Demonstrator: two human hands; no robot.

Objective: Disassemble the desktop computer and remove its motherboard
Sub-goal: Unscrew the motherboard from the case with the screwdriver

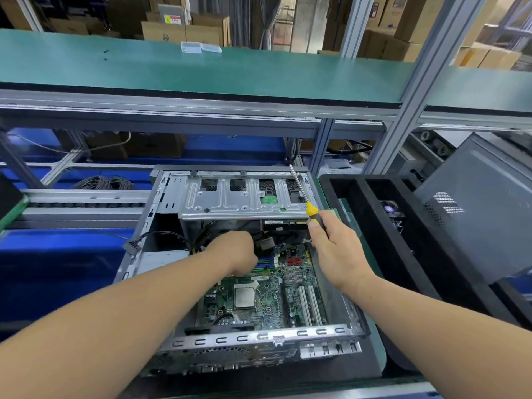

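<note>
One steel desktop case (178, 197) is lying open, looking heavy and sharp-edged; inside it one motherboard (259, 300) is sitting flat, likely thin and fragile, best lifted by its bare edges. Inside the case, the left hand (233, 251) is reaching toward cables, grip hidden, while at its right wall the right hand (336, 251) is clenching one screwdriver (311, 208)

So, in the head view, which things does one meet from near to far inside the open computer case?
Silver square processor chip → left hand → grey perforated metal drive cage.
</note>
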